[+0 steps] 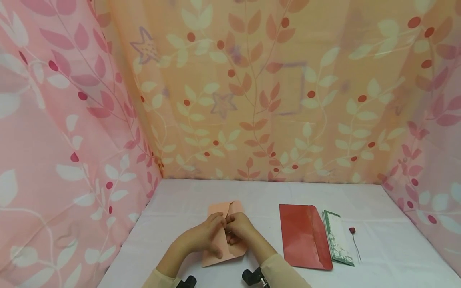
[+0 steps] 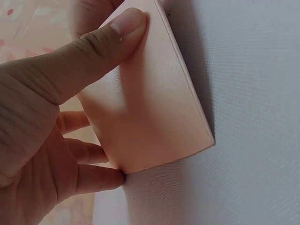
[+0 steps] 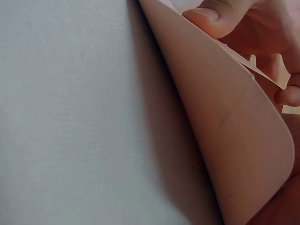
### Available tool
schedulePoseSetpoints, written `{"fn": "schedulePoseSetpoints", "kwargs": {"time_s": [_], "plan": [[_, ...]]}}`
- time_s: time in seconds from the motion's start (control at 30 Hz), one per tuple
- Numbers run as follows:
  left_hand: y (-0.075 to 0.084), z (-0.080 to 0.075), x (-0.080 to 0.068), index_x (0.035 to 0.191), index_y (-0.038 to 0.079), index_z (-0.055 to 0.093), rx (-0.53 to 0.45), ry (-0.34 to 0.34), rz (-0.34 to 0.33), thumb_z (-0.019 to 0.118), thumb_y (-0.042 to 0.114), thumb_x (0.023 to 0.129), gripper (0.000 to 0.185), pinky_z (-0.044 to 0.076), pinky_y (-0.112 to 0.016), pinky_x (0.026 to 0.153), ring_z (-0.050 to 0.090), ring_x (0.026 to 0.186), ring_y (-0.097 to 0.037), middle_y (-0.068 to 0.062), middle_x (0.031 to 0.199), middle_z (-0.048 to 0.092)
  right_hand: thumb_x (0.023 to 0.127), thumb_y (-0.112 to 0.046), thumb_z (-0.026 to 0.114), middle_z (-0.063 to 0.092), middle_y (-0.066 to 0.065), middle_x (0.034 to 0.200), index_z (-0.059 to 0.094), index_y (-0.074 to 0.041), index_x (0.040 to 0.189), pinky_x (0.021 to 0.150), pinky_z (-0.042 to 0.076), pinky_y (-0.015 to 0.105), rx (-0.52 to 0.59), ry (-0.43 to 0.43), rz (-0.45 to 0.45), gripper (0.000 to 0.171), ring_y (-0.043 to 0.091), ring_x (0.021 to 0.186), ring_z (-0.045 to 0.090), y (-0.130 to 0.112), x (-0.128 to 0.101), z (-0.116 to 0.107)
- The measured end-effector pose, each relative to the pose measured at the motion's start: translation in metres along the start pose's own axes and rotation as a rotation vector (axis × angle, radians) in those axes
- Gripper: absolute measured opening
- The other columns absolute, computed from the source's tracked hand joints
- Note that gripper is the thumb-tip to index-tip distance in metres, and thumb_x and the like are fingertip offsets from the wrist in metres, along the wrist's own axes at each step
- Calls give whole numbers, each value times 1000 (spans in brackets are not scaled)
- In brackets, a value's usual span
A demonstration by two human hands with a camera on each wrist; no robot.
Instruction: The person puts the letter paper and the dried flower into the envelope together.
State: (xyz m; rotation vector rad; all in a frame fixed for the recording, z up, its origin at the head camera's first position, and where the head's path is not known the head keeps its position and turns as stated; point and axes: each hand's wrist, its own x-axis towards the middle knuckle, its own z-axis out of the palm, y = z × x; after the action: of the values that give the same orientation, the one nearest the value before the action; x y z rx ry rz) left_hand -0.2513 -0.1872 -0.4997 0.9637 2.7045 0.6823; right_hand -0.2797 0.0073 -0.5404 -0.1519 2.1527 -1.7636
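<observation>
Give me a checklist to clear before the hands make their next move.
1. Left hand holding the peach envelope, thumb on its face: ok.
2. Right hand at the peach envelope's opening: ok.
3. Peach envelope fully flat on the white cloth: not ok; the right wrist view shows a tilted panel.
4. Peach envelope's inside vacant: cannot tell; hidden.
5. Red envelope clear of both hands: ok.
6. Card and rose clear of both hands: ok.

So there's a flat white cloth-covered table point(image 1: 173, 216), and a warm orange leaf-and-berry print fabric sheet point(image 1: 252, 80) hangs behind it, with purple outlined stars point(image 1: 223, 105) showing on it. Pink leafy fabric walls point(image 1: 65, 120) flank the table left and right. Light's pretty soft over the tabletop.
</observation>
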Motion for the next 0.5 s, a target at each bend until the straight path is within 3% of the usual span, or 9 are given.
{"fn": "schedulePoseSetpoints", "kwargs": {"time_s": [0.5], "plan": [[2, -1, -3, 132, 20, 45, -16, -2, -18, 92, 50, 65, 87, 46, -47, 108, 48, 138, -35, -16, 161, 30, 87, -4, 63, 69, 7, 70, 69, -3, 103, 46, 53, 25, 43, -116, -76, 17, 14, 52, 65, 0, -12, -8]]}}
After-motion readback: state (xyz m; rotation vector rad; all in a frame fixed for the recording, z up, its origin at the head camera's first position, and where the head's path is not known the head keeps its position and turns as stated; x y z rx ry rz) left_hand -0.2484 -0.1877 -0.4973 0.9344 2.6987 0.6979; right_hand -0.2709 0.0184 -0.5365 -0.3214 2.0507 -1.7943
